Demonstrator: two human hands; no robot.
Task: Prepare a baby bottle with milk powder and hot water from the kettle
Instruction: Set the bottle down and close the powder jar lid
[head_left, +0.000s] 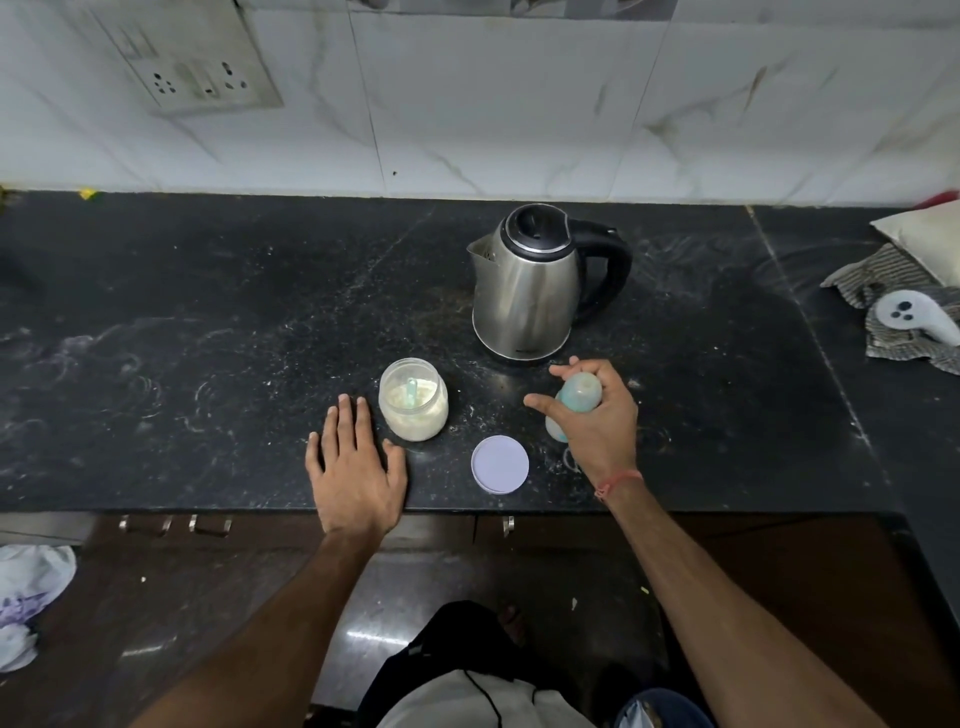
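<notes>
The dark, speckled stone table (208, 322) carries a rounded steel kettle (530, 291) toward its back edge, spout left and black handle right, probably for a right-handed pour; nearer the front edge stands the clear powder jar (413, 400), uncapped, a pale scoop inside, its flat lilac lid (500, 464) laid alongside. The left hand (358, 467) rests flat and open beside the jar, seemingly to steady it; the right hand (597, 415) is wrapped around the small bluish translucent baby bottle (579, 392), tilted just in front of the kettle.

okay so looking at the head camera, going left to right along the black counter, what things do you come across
Left hand flat on the counter → open powder jar → lilac lid → right hand gripping the baby bottle → striped cloth at the far right. The kettle sits farther back, above the lid and bottle, so I've left it out.
</notes>
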